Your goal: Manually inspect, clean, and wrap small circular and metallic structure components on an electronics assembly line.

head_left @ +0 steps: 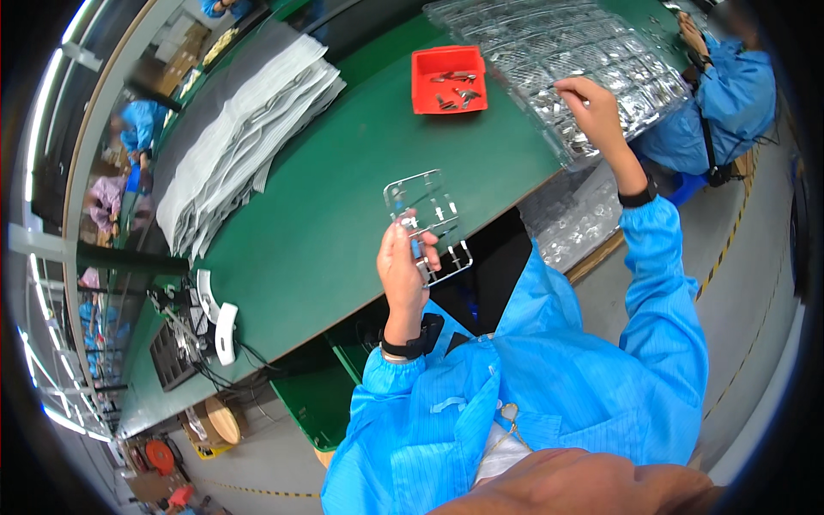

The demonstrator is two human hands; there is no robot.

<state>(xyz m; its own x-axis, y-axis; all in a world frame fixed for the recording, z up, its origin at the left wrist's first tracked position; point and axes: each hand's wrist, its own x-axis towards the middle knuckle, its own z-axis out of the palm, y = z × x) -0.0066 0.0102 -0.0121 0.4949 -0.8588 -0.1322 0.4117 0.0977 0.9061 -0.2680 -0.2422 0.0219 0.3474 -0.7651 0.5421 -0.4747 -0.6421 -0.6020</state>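
My left hand (400, 264) is closed around a thin, silvery rectangular sprue frame (439, 225) with small parts along its runners. It holds the frame above the green table near the front edge. My right hand (594, 110) is raised over the clear plastic blister trays (524, 64) on the right. Its fingers are curled with the thumb and forefinger close together; whatever lies between them is too small to make out. The trays' pockets hold many small shiny pieces.
A red bin (450, 106) with several small dark metal parts stands beyond the sprue frame. White sheets (245, 142) are stacked at the left. White curved devices with cables (225, 333) sit at the table's near left. A co-worker in a blue smock (738, 90) sits at the far right.
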